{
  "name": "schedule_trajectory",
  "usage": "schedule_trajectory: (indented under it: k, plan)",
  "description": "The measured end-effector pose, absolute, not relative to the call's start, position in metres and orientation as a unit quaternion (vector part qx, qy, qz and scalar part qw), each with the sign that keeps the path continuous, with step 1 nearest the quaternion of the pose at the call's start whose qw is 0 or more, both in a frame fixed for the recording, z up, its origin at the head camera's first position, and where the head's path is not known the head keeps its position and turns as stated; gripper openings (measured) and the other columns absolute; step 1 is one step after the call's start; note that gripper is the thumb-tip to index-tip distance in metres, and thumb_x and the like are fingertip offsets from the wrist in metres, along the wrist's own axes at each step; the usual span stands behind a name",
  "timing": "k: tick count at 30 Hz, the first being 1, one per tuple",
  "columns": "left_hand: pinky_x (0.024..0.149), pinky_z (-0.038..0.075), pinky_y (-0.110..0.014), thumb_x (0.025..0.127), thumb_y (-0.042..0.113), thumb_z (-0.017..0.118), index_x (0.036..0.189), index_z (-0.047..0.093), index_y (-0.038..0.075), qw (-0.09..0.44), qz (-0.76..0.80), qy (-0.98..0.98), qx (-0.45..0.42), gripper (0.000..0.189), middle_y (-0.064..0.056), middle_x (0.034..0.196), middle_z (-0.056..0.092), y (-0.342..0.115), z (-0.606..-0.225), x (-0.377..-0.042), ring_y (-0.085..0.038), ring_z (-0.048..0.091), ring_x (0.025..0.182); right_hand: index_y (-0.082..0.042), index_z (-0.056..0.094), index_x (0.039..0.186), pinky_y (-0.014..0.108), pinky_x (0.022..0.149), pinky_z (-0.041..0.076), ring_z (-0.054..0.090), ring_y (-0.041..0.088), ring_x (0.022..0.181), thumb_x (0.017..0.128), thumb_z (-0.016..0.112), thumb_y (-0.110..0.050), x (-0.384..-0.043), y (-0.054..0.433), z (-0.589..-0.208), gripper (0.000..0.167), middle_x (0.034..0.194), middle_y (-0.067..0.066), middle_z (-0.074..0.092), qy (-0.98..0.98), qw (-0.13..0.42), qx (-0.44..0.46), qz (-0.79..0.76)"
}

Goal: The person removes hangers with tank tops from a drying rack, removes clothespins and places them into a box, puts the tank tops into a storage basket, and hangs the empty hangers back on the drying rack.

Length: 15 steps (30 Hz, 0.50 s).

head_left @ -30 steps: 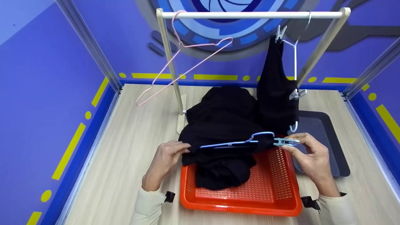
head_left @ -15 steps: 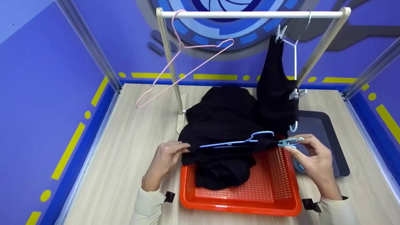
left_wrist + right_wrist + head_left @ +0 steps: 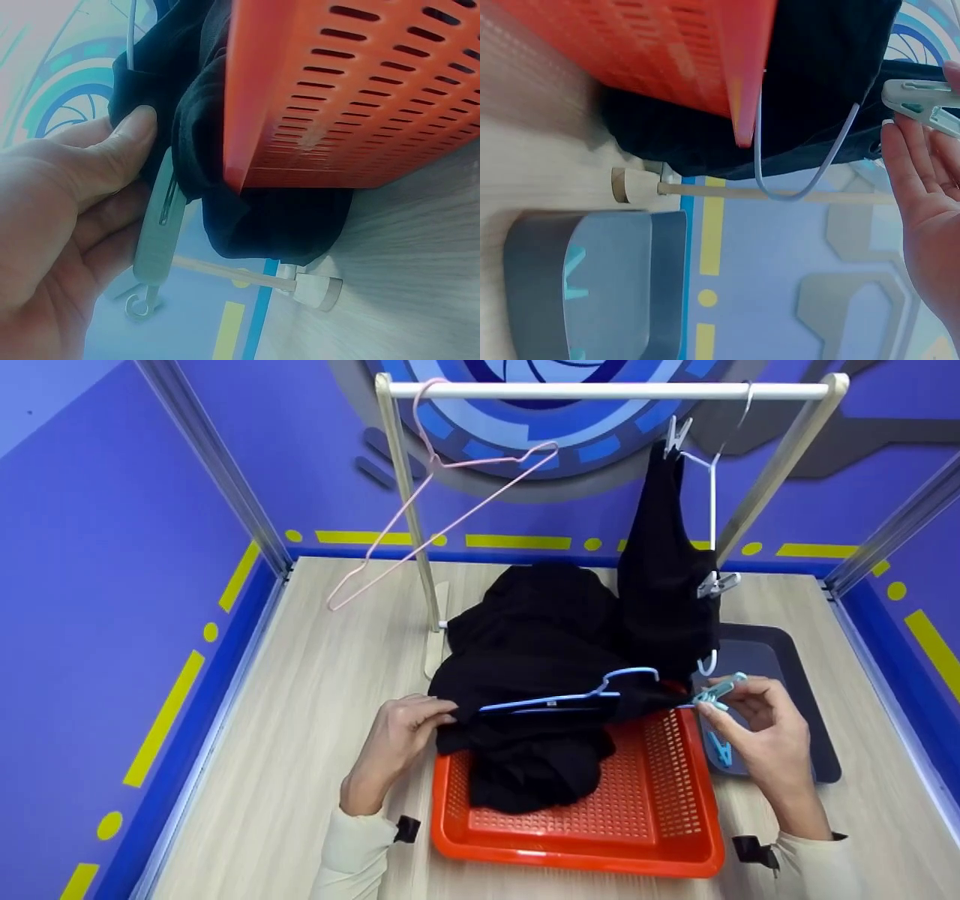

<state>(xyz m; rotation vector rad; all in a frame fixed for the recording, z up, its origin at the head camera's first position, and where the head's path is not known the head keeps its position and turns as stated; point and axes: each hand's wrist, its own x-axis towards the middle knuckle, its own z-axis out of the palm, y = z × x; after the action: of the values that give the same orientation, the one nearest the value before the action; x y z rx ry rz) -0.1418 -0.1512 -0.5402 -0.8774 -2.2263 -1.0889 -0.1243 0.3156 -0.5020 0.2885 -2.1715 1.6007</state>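
In the head view my left hand (image 3: 394, 746) pinches the left edge of a black garment (image 3: 525, 652), which drapes over the basket. A pale green clothespin (image 3: 159, 225) sits at that edge beside my left fingers in the left wrist view. A light blue hanger (image 3: 551, 703) runs through the garment, its hook pointing right. My right hand (image 3: 772, 735) holds a teal clothespin (image 3: 718, 690) between thumb and fingers, tilted up, right by the hanger's right end. In the right wrist view the hanger's bare end (image 3: 799, 196) curves out of the cloth, apart from the clothespin.
Under the garment stands a red basket (image 3: 577, 865). A grey tray (image 3: 814, 720) at right holds a blue clothespin (image 3: 721, 751). Behind, a rack (image 3: 600, 391) carries a pink hanger (image 3: 487, 502) and a white hanger (image 3: 712, 502) with a black garment (image 3: 664, 585) clipped on.
My right hand has moved right, drawing the teal clothespin off the garment's right edge and tilting it upward. The blue clothespin in the tray has come into view. My left hand keeps its place.
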Motion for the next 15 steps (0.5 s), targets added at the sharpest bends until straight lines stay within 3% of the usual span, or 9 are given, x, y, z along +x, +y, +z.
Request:
schedule_trajectory:
  k: [6, 15]
  plan:
    - [0.074, 0.062, -0.037, 0.080, -0.015, 0.082, 0.100, 0.083, 0.000, 0.256, -0.402, -0.817, -0.325, 0.025, -0.005, 0.089, 0.079, -0.151, -0.540, -0.143, -0.021, 0.076, 0.079, 0.016, 0.057, 0.127, 0.016, 0.091, 0.054, 0.069, 0.012, 0.100, 0.080, 0.078, 0.026, -0.127, 0.321, -0.501, 0.053, 0.111, 0.007, 0.068, -0.802, 0.235, 0.071, 0.544]
    - [0.075, 0.062, -0.037, 0.081, -0.015, 0.082, 0.100, 0.083, 0.001, 0.253, -0.404, -0.817, -0.323, 0.024, -0.005, 0.089, 0.079, -0.150, -0.540, -0.142, -0.021, 0.076, 0.080, 0.012, 0.059, 0.128, 0.013, 0.087, 0.053, 0.069, 0.008, 0.098, 0.085, 0.080, 0.018, -0.136, 0.331, -0.503, 0.048, 0.109, -0.001, 0.068, -0.811, 0.248, -0.001, 0.530]
